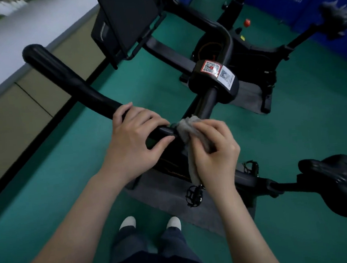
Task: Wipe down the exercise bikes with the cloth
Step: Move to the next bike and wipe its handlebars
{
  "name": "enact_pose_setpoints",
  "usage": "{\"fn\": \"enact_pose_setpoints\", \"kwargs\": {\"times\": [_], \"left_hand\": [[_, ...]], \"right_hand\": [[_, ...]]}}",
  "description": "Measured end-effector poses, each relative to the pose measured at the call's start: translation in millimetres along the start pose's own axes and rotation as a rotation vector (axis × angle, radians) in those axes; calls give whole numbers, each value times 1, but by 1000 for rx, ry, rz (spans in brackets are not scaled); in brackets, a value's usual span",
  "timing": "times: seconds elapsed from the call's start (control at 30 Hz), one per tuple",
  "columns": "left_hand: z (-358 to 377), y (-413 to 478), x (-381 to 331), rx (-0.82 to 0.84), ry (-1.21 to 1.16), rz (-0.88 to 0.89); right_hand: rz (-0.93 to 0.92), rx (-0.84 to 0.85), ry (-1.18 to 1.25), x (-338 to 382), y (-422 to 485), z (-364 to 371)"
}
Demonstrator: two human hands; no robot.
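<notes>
Cloth [186, 130] sits bunched in my right hand [215, 148], whose fingers curl and pinch it. The wad presses on the handlebar [64, 77] at its near end, just where it meets the stem [207, 101]. A loose tail hangs below my palm toward the pedal [194, 194].

My left hand [133, 138] wraps the bar just beside the cloth, fingers on top and thumb beneath, steadying the bike [246, 177].

To do this stroke well, I judge I should fold the cloth round the bar rather than dab at it, then draw it outward toward the far rounded end. My left hand should lift clear so the patch beneath it gets wiped too. I would gather the tail so it cannot snag the pedal.

By my guess the screen [130, 16], the saddle [343, 184] and the second bike [252, 56] beyond are yet to do.
</notes>
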State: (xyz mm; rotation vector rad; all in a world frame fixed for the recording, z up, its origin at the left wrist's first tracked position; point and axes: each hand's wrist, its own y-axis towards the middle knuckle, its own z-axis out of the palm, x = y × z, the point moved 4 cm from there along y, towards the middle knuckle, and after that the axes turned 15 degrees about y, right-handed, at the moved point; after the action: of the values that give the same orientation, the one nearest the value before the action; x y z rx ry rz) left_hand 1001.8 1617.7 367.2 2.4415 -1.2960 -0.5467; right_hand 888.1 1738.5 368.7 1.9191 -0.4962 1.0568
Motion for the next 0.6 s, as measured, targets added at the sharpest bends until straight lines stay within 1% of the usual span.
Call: {"fn": "enact_pose_setpoints", "kwargs": {"times": [0.03,0.1,0.23,0.33,0.5,0.6], "left_hand": [[0,0,0,1,-6,-5],[1,0,0,2,-9,-11],[0,0,-1,-5,-24,-31],[0,0,-2,-3,-39,-53],[-1,0,-4,1,-51,-78],[-1,0,-5,5,-58,-80]], "right_hand": [[-42,76,-18,3,5,1],[-46,168,-56,0,24,0],[27,151,-98,-21,65,-18],[-1,182,-120,-30,81,-20],[-58,193,-53,-29,62,-13],[-106,249,-7,-20,44,-15]]}}
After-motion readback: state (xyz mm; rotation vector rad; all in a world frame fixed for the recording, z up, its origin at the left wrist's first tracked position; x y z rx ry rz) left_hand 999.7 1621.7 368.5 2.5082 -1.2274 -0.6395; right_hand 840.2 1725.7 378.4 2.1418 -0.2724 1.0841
